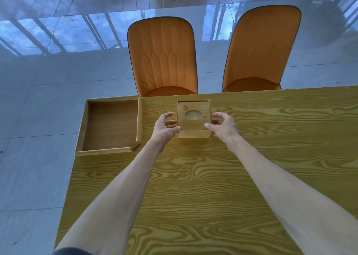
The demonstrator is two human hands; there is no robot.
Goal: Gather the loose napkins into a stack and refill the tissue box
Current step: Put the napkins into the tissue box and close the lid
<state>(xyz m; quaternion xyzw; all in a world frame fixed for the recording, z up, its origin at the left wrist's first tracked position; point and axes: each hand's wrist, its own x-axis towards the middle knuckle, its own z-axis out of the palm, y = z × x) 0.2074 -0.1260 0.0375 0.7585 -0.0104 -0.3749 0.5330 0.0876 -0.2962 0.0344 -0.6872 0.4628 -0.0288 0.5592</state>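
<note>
Now both hands, left (166, 127) and right (222, 126), flank the box (193, 119) at frame centre, fingers spread, gripping nothing yet; squeeze evenly, lift the lid straight.

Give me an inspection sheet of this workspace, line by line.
Surface: wooden table, bare grain in front of the person.
Job's things: wooden tissue box with oval opening on top, nothing poking out; no loose napkins seen.
Clutter: wooden tray at the table's left edge, nothing in it.
Grippers: left hand and right hand flank the box, fingers spread; the thumbs reach its front corners, a firm grip cannot be told.
Cables: nothing seen.
Surroundings: two orange chairs across the table, glossy tiled floor.
</note>
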